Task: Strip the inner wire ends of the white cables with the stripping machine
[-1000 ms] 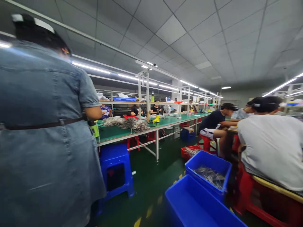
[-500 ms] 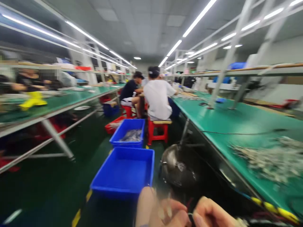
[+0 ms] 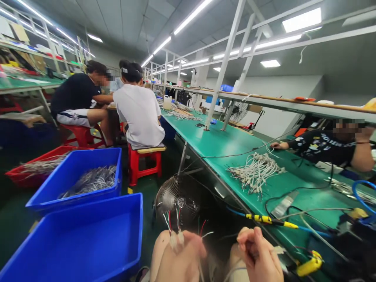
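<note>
My left hand (image 3: 188, 258), low in the middle above my lap, is closed around several cable ends (image 3: 176, 239). White connectors stick out between its fingers, with thin red, green, black and white wires fanning upward. To its right, my right hand (image 3: 261, 256) is held up with curled fingers. A pale cable end (image 3: 279, 250) pokes out beside its outer edge, and a grey cable passes below it; the palm is partly hidden. A bundle of white cables (image 3: 258, 168) lies on the green table (image 3: 217, 145) ahead to the right.
A blue bin (image 3: 88, 235) stands on the floor at left. Behind it are a blue bin with cables (image 3: 96, 182) and a red bin (image 3: 38, 172). A round floor fan (image 3: 179, 199) is by the table. Co-workers sit ahead and across the table.
My view has swung to the right and sharpened. My hands, close together before, are now farther apart, and wire ends show above the left one.
</note>
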Demonstrator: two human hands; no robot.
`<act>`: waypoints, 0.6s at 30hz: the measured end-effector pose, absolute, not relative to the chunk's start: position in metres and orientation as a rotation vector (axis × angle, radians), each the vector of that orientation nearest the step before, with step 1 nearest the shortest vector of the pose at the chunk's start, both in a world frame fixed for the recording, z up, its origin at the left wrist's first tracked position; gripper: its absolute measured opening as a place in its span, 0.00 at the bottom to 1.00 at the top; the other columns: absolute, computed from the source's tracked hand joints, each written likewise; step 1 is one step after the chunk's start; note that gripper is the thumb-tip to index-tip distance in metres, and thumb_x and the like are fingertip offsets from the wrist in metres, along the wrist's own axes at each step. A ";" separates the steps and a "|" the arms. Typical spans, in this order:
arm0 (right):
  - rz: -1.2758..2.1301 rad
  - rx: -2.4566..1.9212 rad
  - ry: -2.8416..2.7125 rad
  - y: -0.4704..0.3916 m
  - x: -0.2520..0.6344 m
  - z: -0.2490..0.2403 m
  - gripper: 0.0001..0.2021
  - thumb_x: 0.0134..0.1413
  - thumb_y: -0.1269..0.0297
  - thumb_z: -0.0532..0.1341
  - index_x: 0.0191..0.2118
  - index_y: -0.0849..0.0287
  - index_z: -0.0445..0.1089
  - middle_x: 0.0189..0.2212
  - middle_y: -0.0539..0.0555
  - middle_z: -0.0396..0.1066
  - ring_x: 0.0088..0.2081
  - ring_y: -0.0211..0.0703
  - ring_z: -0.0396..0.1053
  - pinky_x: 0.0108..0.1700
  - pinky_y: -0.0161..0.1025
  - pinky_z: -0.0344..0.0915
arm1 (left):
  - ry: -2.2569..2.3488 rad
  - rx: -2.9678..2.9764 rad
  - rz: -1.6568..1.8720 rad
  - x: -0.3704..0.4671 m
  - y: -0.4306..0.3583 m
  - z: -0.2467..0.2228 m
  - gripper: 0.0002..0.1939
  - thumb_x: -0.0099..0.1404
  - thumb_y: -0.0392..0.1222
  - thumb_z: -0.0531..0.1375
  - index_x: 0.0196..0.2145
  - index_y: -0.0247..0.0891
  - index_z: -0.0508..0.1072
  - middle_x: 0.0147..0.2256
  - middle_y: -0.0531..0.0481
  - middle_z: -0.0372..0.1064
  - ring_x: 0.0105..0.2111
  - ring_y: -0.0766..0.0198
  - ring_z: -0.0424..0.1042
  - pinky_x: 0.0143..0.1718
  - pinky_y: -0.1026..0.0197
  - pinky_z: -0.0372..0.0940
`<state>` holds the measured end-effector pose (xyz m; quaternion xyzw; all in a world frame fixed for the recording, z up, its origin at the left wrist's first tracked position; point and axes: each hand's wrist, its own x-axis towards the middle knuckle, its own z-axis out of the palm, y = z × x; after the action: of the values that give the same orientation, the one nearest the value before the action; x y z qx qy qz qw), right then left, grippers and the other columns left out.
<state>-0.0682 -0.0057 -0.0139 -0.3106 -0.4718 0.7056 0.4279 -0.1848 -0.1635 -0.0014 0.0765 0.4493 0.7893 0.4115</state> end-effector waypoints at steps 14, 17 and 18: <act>1.690 -0.657 -1.450 -0.003 -0.108 -0.008 0.23 0.39 0.43 0.74 0.30 0.61 0.80 0.19 0.51 0.67 0.17 0.30 0.53 0.18 0.26 0.49 | 0.905 -0.026 1.995 -0.202 -0.159 -0.003 0.21 0.48 0.52 0.75 0.26 0.34 0.72 0.21 0.53 0.68 0.11 0.79 0.49 0.11 0.71 0.40; 1.713 -0.596 -1.583 -0.029 -0.110 0.009 0.18 0.43 0.49 0.74 0.33 0.59 0.81 0.22 0.52 0.70 0.20 0.33 0.57 0.21 0.28 0.56 | 0.959 0.013 2.001 -0.199 -0.159 0.001 0.21 0.49 0.53 0.74 0.25 0.34 0.72 0.16 0.56 0.63 0.11 0.77 0.50 0.12 0.71 0.40; 1.737 -0.573 -1.602 -0.035 -0.111 0.014 0.16 0.44 0.50 0.74 0.32 0.59 0.81 0.23 0.52 0.71 0.21 0.34 0.59 0.21 0.29 0.58 | 0.973 0.044 2.003 -0.197 -0.159 0.004 0.22 0.49 0.54 0.74 0.24 0.34 0.72 0.14 0.57 0.61 0.11 0.77 0.50 0.12 0.71 0.39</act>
<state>-0.1106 -0.0349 0.0145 -0.2211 -0.6177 0.6697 0.3478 -0.1969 -0.1587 0.0039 0.0176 0.3919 0.8070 0.4415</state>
